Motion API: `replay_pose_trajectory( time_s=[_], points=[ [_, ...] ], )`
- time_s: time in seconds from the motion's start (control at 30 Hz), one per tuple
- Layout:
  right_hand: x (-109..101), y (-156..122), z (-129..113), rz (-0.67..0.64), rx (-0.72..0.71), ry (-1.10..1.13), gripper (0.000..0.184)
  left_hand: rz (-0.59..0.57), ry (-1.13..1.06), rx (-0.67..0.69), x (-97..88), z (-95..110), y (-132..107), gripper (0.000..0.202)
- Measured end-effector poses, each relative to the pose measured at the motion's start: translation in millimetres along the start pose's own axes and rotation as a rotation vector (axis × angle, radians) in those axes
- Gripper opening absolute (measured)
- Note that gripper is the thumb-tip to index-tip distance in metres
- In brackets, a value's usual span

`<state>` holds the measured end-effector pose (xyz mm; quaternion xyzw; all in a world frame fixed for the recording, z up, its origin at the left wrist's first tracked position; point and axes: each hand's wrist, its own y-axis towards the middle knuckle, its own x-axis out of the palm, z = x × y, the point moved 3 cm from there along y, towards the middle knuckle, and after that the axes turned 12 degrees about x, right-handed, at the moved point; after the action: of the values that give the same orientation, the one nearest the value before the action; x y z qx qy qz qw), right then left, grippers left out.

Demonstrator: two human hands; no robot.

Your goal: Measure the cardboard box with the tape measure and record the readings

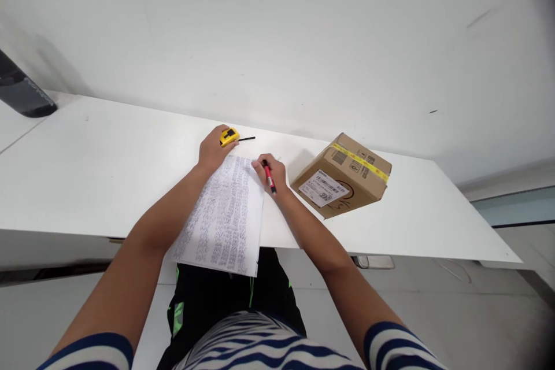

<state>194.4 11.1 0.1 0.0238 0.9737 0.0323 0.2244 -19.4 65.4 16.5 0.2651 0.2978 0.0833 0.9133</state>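
Note:
My left hand (pixel 213 149) is closed around a yellow tape measure (pixel 229 136) with a dark patch on its side, at the top of the paper. Beside it lies a thin black stick-like piece (pixel 247 139). In my right hand (pixel 274 172) is a red and black pen (pixel 269 177), held in a writing grip with the fingers by the paper's upper right corner. Under both hands, sheets of paper (pixel 223 214) covered with columns of handwriting hang a little over the table's front edge. The pen's tip is hidden by my fingers.
A taped cardboard box (pixel 342 176) with a white shipping label stands right of my right hand. The white table (pixel 108 173) runs along a white wall (pixel 277 40). A black object (pixel 26 89) stands at the far left.

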Motion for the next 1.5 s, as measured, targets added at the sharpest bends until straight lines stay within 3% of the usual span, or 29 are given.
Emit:
replay_pose_trajectory(
  time_s=[0.1, 0.23, 0.4, 0.8, 1.5],
  points=[
    [5, 3, -3, -0.086, -0.012, -0.045, 0.055, -0.113, 0.065, 0.082, 4.1, 3, -1, 0.045],
    [6, 12, 2, -0.056, 0.154, 0.068, 0.042, -0.181, 0.176, 0.194, 8.4, 4, -2, 0.04],
    [7, 16, 2, -0.008, 0.181, 0.089, 0.04, -0.294, 0.24, 0.4, 14.6, 7, -4, 0.032],
    [6, 16, 1, -0.017, 0.203, 0.07, 0.033, -0.357, 0.252, 0.367, 16.6, 3, -5, 0.041],
    [3, 18, 5, -0.006, 0.18, 0.113, 0.034, -0.353, 0.291, 0.4, 18.8, 3, -4, 0.042]
  ],
)
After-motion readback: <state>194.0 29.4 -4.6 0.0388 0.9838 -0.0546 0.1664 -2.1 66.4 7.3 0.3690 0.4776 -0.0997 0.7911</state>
